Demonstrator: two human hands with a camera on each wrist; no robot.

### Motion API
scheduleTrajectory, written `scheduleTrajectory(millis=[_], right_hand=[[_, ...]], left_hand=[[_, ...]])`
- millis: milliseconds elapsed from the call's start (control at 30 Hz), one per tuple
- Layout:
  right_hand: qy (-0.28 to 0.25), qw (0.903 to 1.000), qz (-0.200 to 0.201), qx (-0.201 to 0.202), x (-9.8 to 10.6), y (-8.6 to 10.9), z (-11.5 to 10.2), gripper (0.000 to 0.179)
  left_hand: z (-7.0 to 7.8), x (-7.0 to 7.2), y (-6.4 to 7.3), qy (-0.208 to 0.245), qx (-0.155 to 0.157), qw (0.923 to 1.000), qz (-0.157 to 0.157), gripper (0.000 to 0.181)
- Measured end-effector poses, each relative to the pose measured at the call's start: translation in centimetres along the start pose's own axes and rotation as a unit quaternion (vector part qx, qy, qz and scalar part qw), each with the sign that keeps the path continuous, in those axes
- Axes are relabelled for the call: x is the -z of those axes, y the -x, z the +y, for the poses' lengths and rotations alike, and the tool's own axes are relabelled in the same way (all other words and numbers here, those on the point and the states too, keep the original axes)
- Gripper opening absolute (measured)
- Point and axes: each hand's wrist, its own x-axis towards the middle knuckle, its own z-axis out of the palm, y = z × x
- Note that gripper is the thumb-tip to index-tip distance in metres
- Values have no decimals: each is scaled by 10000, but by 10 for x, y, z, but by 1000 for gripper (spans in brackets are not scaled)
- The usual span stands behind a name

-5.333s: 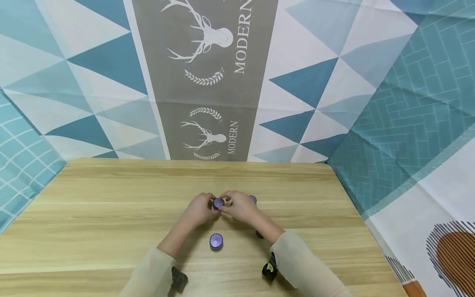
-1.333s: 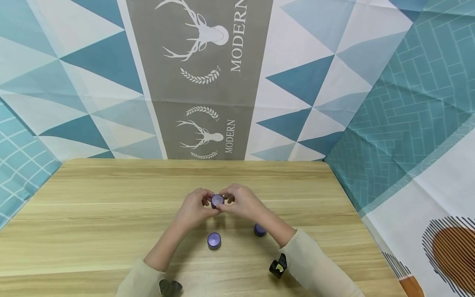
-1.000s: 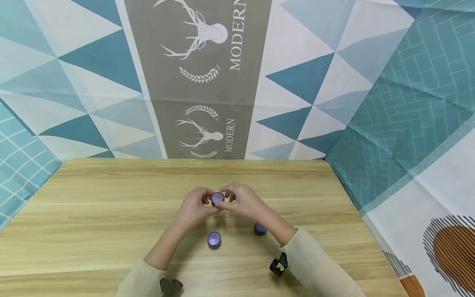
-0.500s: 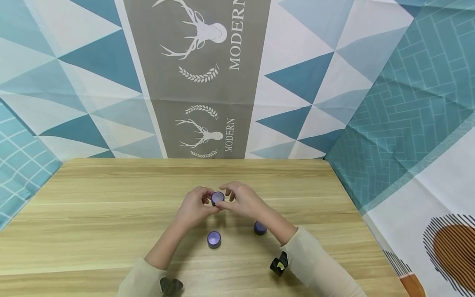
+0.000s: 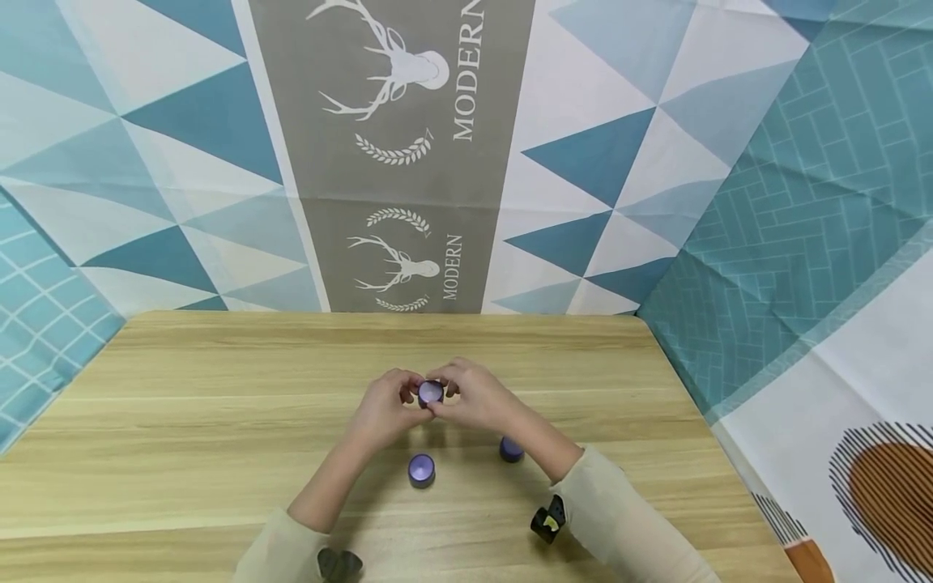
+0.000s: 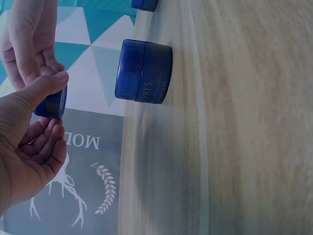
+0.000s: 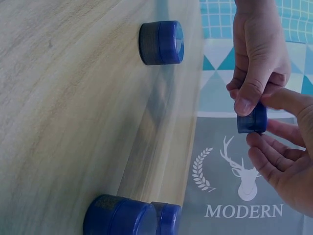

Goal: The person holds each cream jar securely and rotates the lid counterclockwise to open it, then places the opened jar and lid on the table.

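Both hands hold one small cream jar (image 5: 431,393) with a shiny purple lid, raised above the wooden table; in the wrist views it looks dark blue. The left hand (image 5: 384,410) grips it from the left, its thumb on the near side and fingers curled behind. From the right, the right hand (image 5: 477,397) pinches it at the lid between thumb and index finger. A second jar (image 5: 421,470) stands nearer the person, lettered "CREAM" in the left wrist view. Another jar (image 5: 511,448) stands beside the right forearm. A further jar (image 7: 168,218) shows in the right wrist view, hidden in the head view.
The wooden table (image 5: 219,453) ends at a back edge against a patterned cloth backdrop (image 5: 408,178). Black wrist cameras sit at both sleeves, one of them a small camera (image 5: 548,520) beneath the right forearm.
Since the oldest frame the hands have lifted the jar slightly, and the jar behind the right hand has become covered. Half a second ago the right index finger was off the lid; now it touches it again.
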Motion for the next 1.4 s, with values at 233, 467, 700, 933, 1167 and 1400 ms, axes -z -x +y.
scheduleTrajectory(millis=[233, 467, 700, 933, 1167, 1400], right_hand=[[-201, 9992, 189, -282, 1, 1, -1, 40], [19, 10000, -25, 86, 0, -1, 0, 33], [-214, 9995, 175, -128, -3, 1, 1, 49], [-32, 9992, 378, 111, -5, 0, 2, 41], [-59, 9996, 191, 176, -4, 1, 3, 43], [-295, 9991, 311, -32, -4, 3, 5, 40]], left_hand=[[1, -1, 0, 79, 107, 9999, 18, 34], [0, -1, 1, 70, 137, 9998, -104, 35], [-3, -3, 1, 49, 141, 9999, -8, 34], [0, -4, -1, 134, 95, 9999, -20, 33], [0, -3, 0, 71, 101, 9999, -12, 35], [2, -1, -1, 51, 142, 9999, 20, 37]])
